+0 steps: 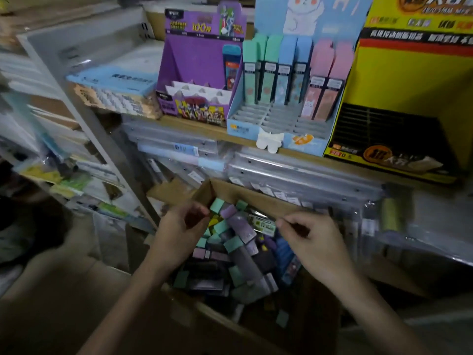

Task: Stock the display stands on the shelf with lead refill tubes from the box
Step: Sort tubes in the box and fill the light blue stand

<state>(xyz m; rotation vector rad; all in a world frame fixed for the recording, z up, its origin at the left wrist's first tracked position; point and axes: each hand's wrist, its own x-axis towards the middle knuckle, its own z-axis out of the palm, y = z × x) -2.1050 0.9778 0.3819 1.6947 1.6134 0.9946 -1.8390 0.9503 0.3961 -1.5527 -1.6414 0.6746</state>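
— Two hands over the cardboard box (256, 194) rn, backs up, right above the pile.
— What's in there?
— Lead refill tubes (238, 247), loads. Teal, purple, dark ones, lying every which way. Box sits below the shelf (194, 127) edge.
— Left hand (179, 229)?
— Fingers curled in, thumb side twd a purple tube (236, 222) that sticks up out of the heap at a slant. Tips sit just beside its top end. Gripping it or not, can't tell, too blurry.
— And the right hand (313, 239)?
— Thumb + index tips pressed together, other fingers curled under. Pinch point's right at the end of a clear tube (263, 222) w/ a green label. Whether it's actually got hold of it, can't tell either.
— Stands?
— Three on the shelf, side by side. Purple stand (194, 62) on the left, one blue tube (231, 65) upright at its back right corner. Blue stand (243, 128) in the middle, w/ teal, blue and pink tubes (286, 73) upright in the back rows. Yellow stand (409, 80) far right, black slotted tray (378, 124) at its base.
— Under the shelf?
— Clear plastic pouches (294, 170) packed in, right behind the box.
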